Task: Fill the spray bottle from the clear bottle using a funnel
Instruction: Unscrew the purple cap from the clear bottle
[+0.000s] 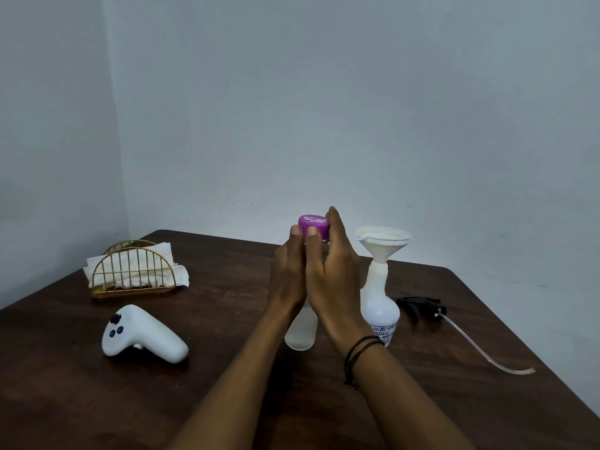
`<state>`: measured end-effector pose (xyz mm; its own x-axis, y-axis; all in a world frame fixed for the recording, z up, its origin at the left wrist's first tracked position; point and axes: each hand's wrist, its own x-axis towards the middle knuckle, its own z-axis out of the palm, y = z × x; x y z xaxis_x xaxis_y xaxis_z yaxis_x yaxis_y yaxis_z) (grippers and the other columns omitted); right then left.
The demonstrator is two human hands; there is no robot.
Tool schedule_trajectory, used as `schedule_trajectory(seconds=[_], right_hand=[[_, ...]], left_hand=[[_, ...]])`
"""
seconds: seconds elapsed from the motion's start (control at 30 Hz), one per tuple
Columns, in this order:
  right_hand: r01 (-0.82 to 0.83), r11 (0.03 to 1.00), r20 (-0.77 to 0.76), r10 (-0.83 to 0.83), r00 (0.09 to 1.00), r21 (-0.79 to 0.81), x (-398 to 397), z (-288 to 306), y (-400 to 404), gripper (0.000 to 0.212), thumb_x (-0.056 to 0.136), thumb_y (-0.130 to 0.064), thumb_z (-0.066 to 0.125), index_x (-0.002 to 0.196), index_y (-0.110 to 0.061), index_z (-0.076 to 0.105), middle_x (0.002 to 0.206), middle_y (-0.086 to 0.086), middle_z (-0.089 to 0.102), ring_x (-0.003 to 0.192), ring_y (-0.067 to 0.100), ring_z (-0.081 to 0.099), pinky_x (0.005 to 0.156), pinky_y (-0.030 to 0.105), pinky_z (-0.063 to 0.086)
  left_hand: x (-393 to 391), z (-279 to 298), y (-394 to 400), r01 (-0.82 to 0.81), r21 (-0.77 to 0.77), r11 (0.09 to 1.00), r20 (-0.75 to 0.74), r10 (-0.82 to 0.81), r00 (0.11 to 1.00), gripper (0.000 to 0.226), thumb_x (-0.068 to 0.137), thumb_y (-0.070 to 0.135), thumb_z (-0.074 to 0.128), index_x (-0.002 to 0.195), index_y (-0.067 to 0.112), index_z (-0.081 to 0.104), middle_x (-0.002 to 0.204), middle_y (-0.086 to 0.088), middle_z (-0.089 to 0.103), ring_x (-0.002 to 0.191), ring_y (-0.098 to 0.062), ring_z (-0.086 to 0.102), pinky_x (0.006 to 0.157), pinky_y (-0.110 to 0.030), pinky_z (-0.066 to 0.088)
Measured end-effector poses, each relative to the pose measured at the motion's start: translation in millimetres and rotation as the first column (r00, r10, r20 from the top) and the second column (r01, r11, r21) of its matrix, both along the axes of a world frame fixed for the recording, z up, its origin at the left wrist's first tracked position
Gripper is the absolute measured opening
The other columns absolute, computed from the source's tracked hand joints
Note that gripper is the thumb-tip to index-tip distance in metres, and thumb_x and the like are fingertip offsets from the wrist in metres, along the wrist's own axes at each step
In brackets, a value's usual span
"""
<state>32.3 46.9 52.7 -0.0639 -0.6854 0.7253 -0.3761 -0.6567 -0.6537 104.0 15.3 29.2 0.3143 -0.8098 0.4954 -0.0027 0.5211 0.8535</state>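
The clear bottle (301, 332) stands upright at the table's middle, mostly hidden behind my hands. My left hand (289, 271) is wrapped around its upper body. My right hand (331, 274) grips its purple cap (313, 224) with thumb and fingers. Just to the right stands the white spray bottle (380, 306), head removed, with a white funnel (383, 238) seated in its neck. The black spray head (422, 305) lies on the table further right, its long dip tube (487, 352) trailing toward the right edge.
A white handheld controller (143, 336) lies at the left. A gold wire napkin holder (133, 271) with white napkins stands at the back left. The dark wooden table (97, 401) sits in a wall corner; its right edge slants close by the dip tube.
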Motion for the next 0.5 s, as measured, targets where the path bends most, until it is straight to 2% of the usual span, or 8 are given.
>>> schedule_trajectory(seconds=[0.07,0.1,0.2,0.27,0.3,0.37,0.4,0.5], right_hand=[[0.038,0.999,0.012,-0.038,0.999,-0.010,0.7,2.6,0.1,0.065,0.096,-0.048,0.055,0.150,-0.016,0.038,0.145,0.001,0.049,0.127,0.011,0.052,0.093,-0.006,0.027],[0.069,0.998,0.017,-0.068,0.998,-0.015,0.5,3.9,0.1,0.065,0.094,-0.048,0.060,0.148,-0.015,0.043,0.139,0.000,0.047,0.119,0.010,0.054,0.086,-0.010,0.026],[0.109,0.993,0.031,-0.108,0.994,-0.036,-0.7,5.5,-1.2,0.055,0.094,-0.037,0.063,0.142,-0.015,0.051,0.126,0.002,0.049,0.098,-0.003,0.049,0.076,-0.011,0.027],[0.079,0.996,0.041,-0.077,0.996,-0.033,-1.4,4.3,-2.2,0.049,0.098,-0.031,0.056,0.144,-0.015,0.048,0.132,0.003,0.055,0.102,-0.007,0.047,0.080,-0.009,0.030],[0.050,0.999,0.052,-0.049,0.997,-0.020,-1.5,3.7,-1.7,0.048,0.100,-0.031,0.051,0.145,-0.016,0.046,0.136,0.002,0.056,0.109,-0.003,0.051,0.085,-0.006,0.034],[-0.011,1.000,0.070,0.010,0.998,0.015,-0.9,3.0,-0.4,0.054,0.098,-0.040,0.043,0.149,-0.019,0.041,0.141,0.001,0.056,0.123,0.008,0.055,0.096,0.005,0.040],[-0.027,0.999,0.072,0.025,0.997,0.024,-0.1,2.9,0.2,0.059,0.097,-0.045,0.044,0.149,-0.020,0.040,0.142,-0.001,0.056,0.124,0.009,0.055,0.096,0.005,0.039],[0.002,1.000,0.073,-0.002,0.997,0.005,1.6,4.5,0.0,0.062,0.091,-0.046,0.062,0.145,-0.020,0.046,0.130,-0.005,0.051,0.102,-0.002,0.054,0.080,-0.007,0.033]], left_hand=[[-0.5,-0.9,0.0,-0.004,-0.001,1.000,0.003,0.004,1.000,0.057,0.096,0.066,0.026,0.077,0.041,0.074,0.071,0.006,0.075,0.071,-0.013,0.071,0.071,-0.042,0.053],[-0.6,-1.4,-0.4,-0.002,-0.003,1.000,-0.011,0.002,1.000,0.056,0.097,0.064,0.025,0.080,0.042,0.075,0.075,0.005,0.076,0.076,-0.015,0.073,0.074,-0.044,0.055],[0.0,-1.1,0.3,0.036,0.003,0.999,-0.072,-0.036,0.997,0.068,0.090,0.075,0.023,0.083,0.034,0.077,0.085,-0.007,0.077,0.087,-0.030,0.073,0.087,-0.056,0.054],[-0.1,-0.7,1.2,0.044,0.002,0.999,-0.078,-0.044,0.996,0.073,0.087,0.078,0.024,0.083,0.028,0.076,0.085,-0.014,0.076,0.089,-0.039,0.071,0.088,-0.061,0.052],[-0.2,-0.7,1.8,0.037,0.001,0.999,-0.074,-0.037,0.997,0.075,0.087,0.079,0.024,0.082,0.024,0.075,0.084,-0.016,0.075,0.088,-0.041,0.070,0.086,-0.062,0.052],[-0.6,-0.6,1.6,0.019,0.012,1.000,-0.057,-0.018,0.998,0.076,0.087,0.079,0.024,0.082,0.023,0.074,0.082,-0.012,0.075,0.085,-0.037,0.071,0.084,-0.060,0.053],[-0.6,-1.0,0.9,0.009,0.023,1.000,-0.047,-0.008,0.999,0.074,0.087,0.079,0.023,0.082,0.027,0.075,0.082,-0.009,0.076,0.084,-0.031,0.073,0.083,-0.057,0.054],[-0.6,-0.6,0.6,-0.004,0.047,0.999,-0.040,0.006,0.999,0.067,0.085,0.080,0.021,0.081,0.041,0.075,0.078,0.001,0.077,0.078,-0.016,0.074,0.077,-0.046,0.056]])
